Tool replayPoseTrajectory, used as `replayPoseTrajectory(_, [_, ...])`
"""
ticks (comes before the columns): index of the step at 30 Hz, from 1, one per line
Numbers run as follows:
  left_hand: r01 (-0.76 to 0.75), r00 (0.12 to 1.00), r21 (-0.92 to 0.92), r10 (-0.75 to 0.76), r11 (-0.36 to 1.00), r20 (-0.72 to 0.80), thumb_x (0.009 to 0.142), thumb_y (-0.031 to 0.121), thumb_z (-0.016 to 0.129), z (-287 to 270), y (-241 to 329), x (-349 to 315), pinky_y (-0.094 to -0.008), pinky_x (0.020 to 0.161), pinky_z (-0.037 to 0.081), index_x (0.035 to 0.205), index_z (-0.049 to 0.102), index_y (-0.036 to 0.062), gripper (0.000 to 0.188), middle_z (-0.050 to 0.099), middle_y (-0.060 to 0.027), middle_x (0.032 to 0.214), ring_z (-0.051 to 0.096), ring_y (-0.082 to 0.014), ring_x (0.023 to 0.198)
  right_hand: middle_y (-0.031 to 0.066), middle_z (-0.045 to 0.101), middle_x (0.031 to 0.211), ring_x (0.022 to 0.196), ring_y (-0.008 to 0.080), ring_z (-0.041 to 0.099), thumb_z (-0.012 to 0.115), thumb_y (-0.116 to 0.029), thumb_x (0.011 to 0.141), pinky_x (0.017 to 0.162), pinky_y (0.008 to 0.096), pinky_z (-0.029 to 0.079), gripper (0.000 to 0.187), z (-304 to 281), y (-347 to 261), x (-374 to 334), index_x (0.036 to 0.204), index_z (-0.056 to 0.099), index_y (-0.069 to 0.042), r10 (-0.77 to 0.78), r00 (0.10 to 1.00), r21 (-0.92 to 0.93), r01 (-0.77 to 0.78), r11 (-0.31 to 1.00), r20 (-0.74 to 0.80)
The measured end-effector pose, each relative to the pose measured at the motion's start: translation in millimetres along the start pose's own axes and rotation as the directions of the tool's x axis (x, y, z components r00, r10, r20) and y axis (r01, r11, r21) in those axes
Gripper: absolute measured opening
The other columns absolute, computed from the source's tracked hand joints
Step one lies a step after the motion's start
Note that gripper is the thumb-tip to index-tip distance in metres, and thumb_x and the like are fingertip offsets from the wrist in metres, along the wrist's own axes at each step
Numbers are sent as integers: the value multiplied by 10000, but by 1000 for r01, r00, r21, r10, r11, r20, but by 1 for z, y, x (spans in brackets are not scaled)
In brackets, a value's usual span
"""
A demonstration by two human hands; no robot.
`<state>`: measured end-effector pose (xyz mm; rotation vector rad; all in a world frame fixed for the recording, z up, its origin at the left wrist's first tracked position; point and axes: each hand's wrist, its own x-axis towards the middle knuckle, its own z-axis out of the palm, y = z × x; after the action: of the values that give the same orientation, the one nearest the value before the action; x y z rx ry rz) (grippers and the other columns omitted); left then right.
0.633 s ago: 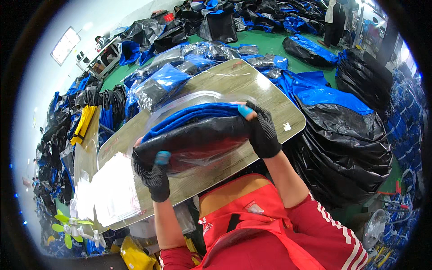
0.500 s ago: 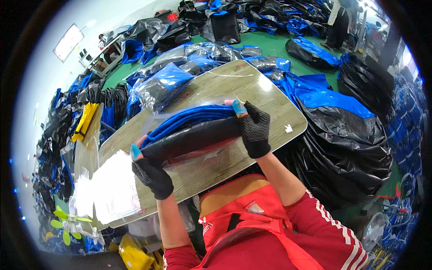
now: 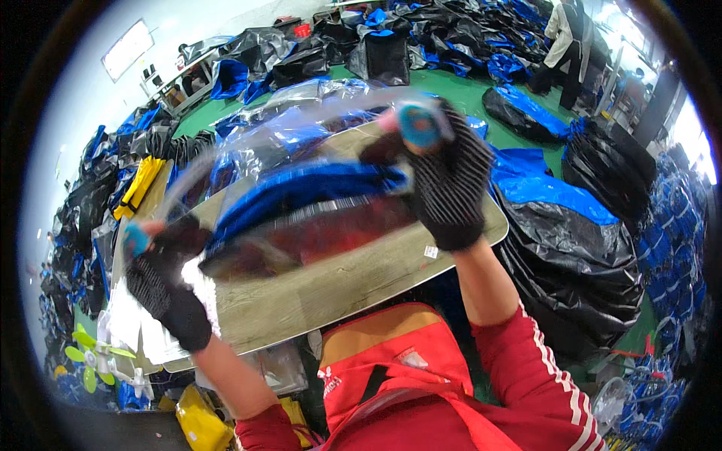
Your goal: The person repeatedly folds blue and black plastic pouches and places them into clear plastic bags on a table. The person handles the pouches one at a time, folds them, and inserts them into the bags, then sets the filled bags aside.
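Observation:
A folded blue and black tarpaulin-like bundle (image 3: 301,192) lies inside a clear plastic bag (image 3: 197,173), both smeared by motion above the table. My left hand (image 3: 167,282), in a black grip glove with blue tape on a fingertip, is closed on the plastic at the bundle's left end. At the other end my right hand (image 3: 451,177), gloved and taped alike, is raised higher and grips the plastic too. Its fingertips are blurred. The plastic's upper edge arcs between the two hands, so the bundle hangs tilted, higher at the right.
Below is a wood-patterned table (image 3: 353,259) with white sheets (image 3: 147,323) at its left. Packed blue-black bundles (image 3: 259,154) lie along its far edge. A large black and blue heap (image 3: 571,248) stands at the right. A small green fan (image 3: 94,357) is at lower left; a person (image 3: 564,52) stands far right.
My hands have moved apart and the plastic is pulled up into a wide arc. My left hand went left, my right hand up and right. The bundle now hangs lower between them.

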<state>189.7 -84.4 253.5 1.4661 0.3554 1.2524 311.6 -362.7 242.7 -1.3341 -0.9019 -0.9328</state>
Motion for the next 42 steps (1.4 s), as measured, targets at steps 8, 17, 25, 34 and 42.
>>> replayPoseTrajectory(8, [225, 828, 62, -224, 973, 514, 989, 378, 498, -10, -71, -19, -286, 542, 511, 1008, 614, 47, 351, 672, -98, 807, 642, -163, 612, 174, 648, 697, 662, 313, 659, 598, -189, 888, 625, 423, 496, 214, -21, 17, -28, 1005, 627, -13, 648, 712, -398, -531, 748, 270])
replayPoseTrajectory(17, [797, 528, 19, -712, 604, 462, 987, 388, 487, -12, -314, -67, -354, 791, 551, 1029, 665, -23, 449, 696, -167, 942, 685, -241, 833, 169, 678, 907, 856, 367, 646, 589, -328, 887, 737, 466, 508, 272, 28, 190, -179, 1025, 643, -100, 793, 560, -792, -360, 494, 240])
replayPoseTrajectory(25, [759, 519, 52, -652, 649, 553, 980, 344, 549, -19, -271, -59, -293, 807, 511, 1003, 661, -10, 373, 671, -75, 900, 645, -161, 877, 128, 657, 877, 854, 316, 650, 603, -190, 832, 727, 439, 530, 114, 164, 123, -143, 823, 681, -107, 199, 501, -303, 134, 944, 842])
replayPoseTrajectory(34, [582, 510, 163, -513, 797, 690, 975, 200, 555, -25, -237, -54, -286, 826, 502, 1171, 656, 12, 289, 691, -95, 1065, 647, -156, 928, 82, 634, 785, 790, 273, 640, 615, -190, 798, 686, 410, 527, 120, 177, 161, -149, 862, 669, -104, -27, 387, -160, 442, 883, 922])
replayPoseTrajectory(42, [809, 416, -18, -549, 588, 725, 967, 271, 550, -21, -225, -53, -336, 881, 537, 1178, 622, -19, 365, 680, -122, 1080, 672, -206, 997, 139, 680, 804, 754, 270, 683, 640, -153, 809, 671, 374, 551, 105, 139, 137, -58, 871, 642, -68, 224, 587, -102, -234, 967, 778])
